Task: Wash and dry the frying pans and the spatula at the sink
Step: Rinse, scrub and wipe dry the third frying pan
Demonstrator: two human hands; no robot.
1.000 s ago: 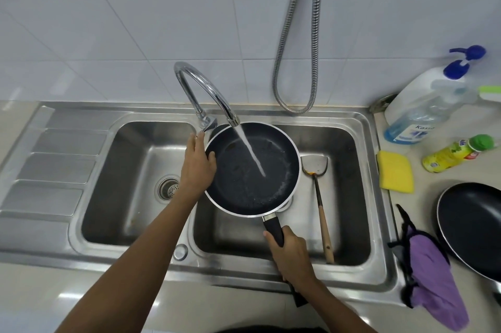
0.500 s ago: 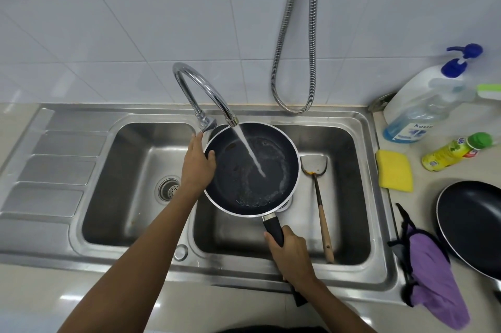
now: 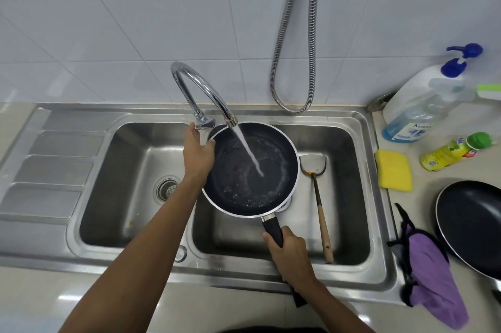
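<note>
- Black frying pan [image 3: 249, 170] under running tap [image 3: 219, 102]: rinse step; right hand [image 3: 292, 254] grips handle [image 3: 272, 229].
- Left hand [image 3: 198, 153] touches tap lever [image 3: 204, 124]; curl cannot be told.
- Next: likely close tap.

The second pan [image 3: 471, 227] runs off the right edge. The right hand [image 3: 291, 256] covers most of the handle [image 3: 272, 227]. The left hand's [image 3: 198, 155] grip is unclear.

Bright, even light is falling.
Glare is glinting off the faucet [image 3: 184, 67] and counter [image 3: 67, 298]; wide-angle distortion is bowing the edges.
</note>
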